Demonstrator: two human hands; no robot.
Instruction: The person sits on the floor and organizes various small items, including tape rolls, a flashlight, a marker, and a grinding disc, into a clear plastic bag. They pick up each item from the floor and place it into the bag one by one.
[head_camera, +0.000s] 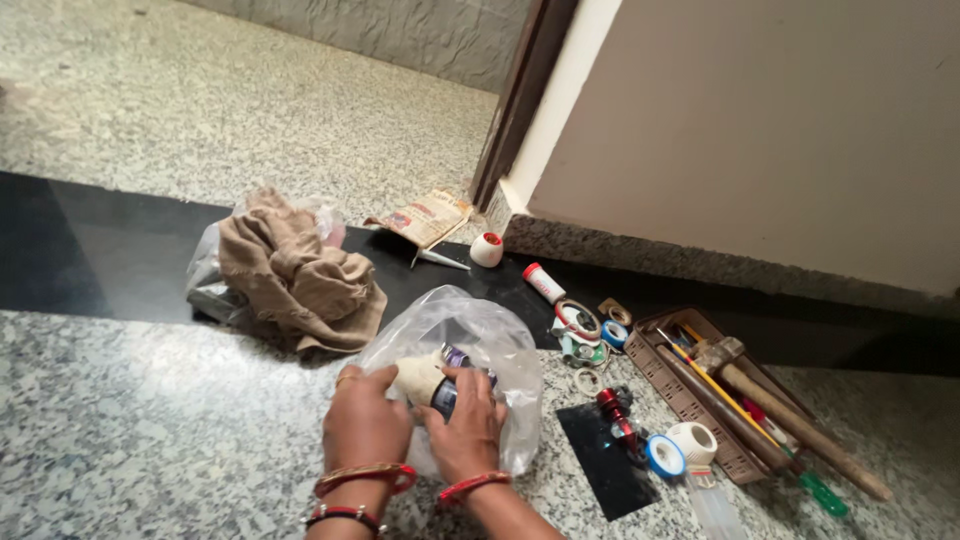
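- Hands low in view: left hand (365, 420) gripping a cream-coloured fitting (418, 378), right hand (466, 425) closed round a small dark can (447, 392), both over a clear plastic bag (490, 345) on the speckled floor (150, 420).
- Just right: red tool (612, 410), tape rolls (680, 448), brown tray (690, 400) with a hammer (790, 415).
- Further back: crumpled tan cloth (295, 270), folded newspaper (425, 217), doorframe (520, 95).

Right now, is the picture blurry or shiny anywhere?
Head view: even, soft light; the clear plastic bag glints white; the polished black floor strip shows a dull sheen; the left hand and right hand look slightly soft; the far speckled floor is grainy.
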